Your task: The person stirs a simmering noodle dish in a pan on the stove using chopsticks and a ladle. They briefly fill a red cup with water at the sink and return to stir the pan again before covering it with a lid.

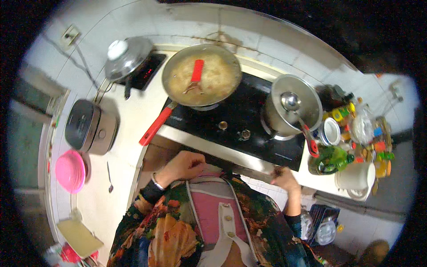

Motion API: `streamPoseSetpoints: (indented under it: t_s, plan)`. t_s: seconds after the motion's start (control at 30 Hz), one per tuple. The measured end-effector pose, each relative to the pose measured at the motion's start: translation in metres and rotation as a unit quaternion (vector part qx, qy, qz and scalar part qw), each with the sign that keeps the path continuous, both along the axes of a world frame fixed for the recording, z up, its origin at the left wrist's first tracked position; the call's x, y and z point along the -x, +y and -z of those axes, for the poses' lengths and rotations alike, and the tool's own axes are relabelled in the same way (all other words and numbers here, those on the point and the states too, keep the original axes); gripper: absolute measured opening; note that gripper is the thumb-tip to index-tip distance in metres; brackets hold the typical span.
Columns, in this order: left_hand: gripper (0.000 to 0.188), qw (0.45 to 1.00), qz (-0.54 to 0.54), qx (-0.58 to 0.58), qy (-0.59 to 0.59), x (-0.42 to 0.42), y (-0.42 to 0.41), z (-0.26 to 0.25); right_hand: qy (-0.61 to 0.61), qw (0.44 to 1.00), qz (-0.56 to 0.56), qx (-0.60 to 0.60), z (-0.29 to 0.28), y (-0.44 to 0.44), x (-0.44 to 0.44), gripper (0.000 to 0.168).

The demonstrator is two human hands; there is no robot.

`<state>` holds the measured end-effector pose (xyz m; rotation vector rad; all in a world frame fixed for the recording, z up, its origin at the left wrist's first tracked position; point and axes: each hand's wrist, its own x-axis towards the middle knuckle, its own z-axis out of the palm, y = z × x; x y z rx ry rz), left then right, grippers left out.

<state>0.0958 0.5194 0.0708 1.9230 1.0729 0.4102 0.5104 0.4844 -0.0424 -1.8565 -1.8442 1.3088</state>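
My left hand (183,167), with a bracelet at the wrist, is bent in front of my chest. Its fingers curl inward, and whether they grip anything is hidden. Blurred by motion, my right hand (286,179) hangs near the front edge of the counter, below the right part of the black gas hob (257,133); its finger pose is unclear. On the left burner stands a pan (168,104) with a long red handle (156,123). What appears to be a glass lid (220,63) with a red grip (197,70) covers pale food inside it.
A deep steel pot (282,116) on the right burner holds a ladle (290,101). Bottles, including a green one (328,159), crowd the right counter. Leftward are a lidded pan (131,60) on an induction cooker (150,71), a rice cooker (100,130), a pink basin (70,172) and a spoon (110,178).
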Motion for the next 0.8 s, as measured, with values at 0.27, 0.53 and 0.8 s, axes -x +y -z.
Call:
streamPoseSetpoints:
  t_s: [0.27,0.53,0.8]
  plan:
    - [0.029,0.993,-0.03,0.111,0.03,-0.022,-0.036,0.03,0.011,0.975,-0.22,-0.03,-0.055,0.04,0.162,0.022]
    - [0.031,0.986,-0.153,0.053,-0.043,-0.021,-0.089,0.068,-0.032,0.862,-0.503,-0.046,-0.034,0.035,0.228,0.027]
    - [0.031,0.982,-0.146,0.069,0.101,0.018,-0.109,0.075,0.001,0.849,-0.524,-0.07,-0.036,0.024,0.289,0.036]
